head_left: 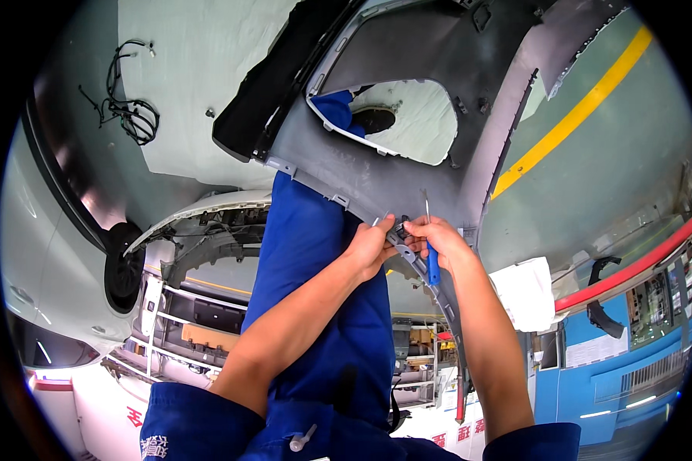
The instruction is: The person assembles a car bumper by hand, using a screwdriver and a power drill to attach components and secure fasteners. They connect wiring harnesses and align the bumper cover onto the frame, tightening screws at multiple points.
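Grey panel [327, 155]: left hand [369, 246] pinched rim [418, 265], prolly steadying it; right hand [443, 238] gripped blue-handled screwdriver [433, 266], seemingly tucked there for quick reach.

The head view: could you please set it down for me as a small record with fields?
Left hand: left hand closed on the near edge of the grey panel
Right hand: right hand holding a blue-handled tool, its thin shaft pointing away from the person
Panel feature: large rounded opening
Floor, upper left: black cable bundle
Far left: white car
Floor, right: yellow stripe
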A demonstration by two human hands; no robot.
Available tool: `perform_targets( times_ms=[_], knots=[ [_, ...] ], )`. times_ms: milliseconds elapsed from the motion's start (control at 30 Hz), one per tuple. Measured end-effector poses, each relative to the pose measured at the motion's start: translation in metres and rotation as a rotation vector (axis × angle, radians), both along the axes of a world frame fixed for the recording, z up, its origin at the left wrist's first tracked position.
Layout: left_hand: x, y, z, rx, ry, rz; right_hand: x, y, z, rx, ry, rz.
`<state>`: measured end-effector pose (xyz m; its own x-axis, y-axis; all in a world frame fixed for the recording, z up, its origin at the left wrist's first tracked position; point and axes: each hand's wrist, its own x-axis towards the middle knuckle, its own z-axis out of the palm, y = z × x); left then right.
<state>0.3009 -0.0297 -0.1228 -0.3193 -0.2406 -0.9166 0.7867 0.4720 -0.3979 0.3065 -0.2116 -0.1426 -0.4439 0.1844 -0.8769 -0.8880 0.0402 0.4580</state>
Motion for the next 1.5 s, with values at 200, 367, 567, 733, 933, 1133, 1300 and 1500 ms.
perform_targets(
  times_ms=[200,367,567,733,933,1133,1300,1500],
  knots=[
    [0.003,-0.004,0.002,-0.003,-0.008,-0.016,0.004,0.004,0.002,-0.017,-0.003,0.019],
    [0.006,-0.009,0.008,0.038,0.016,-0.078,0.003,0.001,0.001,-0.013,0.013,-0.007],
    [-0.006,-0.013,-0.005,0.105,0.030,-0.126,-0.006,-0.006,0.004,-0.005,0.047,-0.122],
    [-0.004,-0.020,-0.002,0.121,0.019,-0.163,-0.021,-0.001,0.015,-0.182,-0.022,-0.221],
    [-0.010,-0.040,-0.003,0.227,0.065,-0.265,-0.015,0.014,0.022,-0.220,-0.140,-0.047],
    [-0.012,-0.048,-0.006,0.277,0.039,-0.379,-0.011,0.017,0.039,-0.305,-0.197,-0.092],
    [-0.013,-0.055,-0.007,0.366,0.071,-0.448,-0.024,0.017,0.045,-0.328,-0.255,-0.174],
    [-0.010,-0.052,-0.005,0.363,0.031,-0.403,-0.034,0.020,0.046,-0.321,-0.313,-0.176]
  ],
)
